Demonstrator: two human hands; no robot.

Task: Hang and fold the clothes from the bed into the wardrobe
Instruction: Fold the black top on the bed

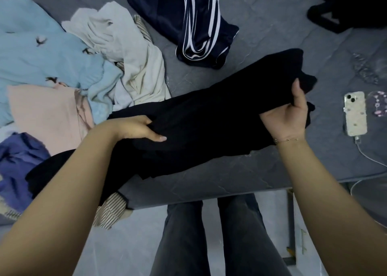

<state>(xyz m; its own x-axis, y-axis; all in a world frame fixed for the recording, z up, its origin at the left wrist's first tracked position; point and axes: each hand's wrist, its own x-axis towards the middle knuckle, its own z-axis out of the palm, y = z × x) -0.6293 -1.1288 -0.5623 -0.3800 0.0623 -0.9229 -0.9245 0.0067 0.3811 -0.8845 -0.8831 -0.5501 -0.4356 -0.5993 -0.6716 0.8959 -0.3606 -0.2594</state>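
A long black garment (209,118) stretches across the front of the grey bed (261,34), held up between both hands. My left hand (136,130) grips its left part, fingers tucked into the cloth and thumb on top. My right hand (290,113) holds the right end, palm up, thumb pinching the fabric. The garment's lower left end droops over the bed's edge. A heap of clothes lies at the left: a light blue piece (41,55), a cream one (129,51), a pink one (46,116) and a purple one (16,162).
Navy trousers with white stripes (194,24) lie at the back. A phone (355,113) on a charging cable rests at the right, beside a patterned item (379,103). A black bag (351,5) sits far right. A striped cloth (111,210) hangs off the bed's front edge. My legs stand on the floor.
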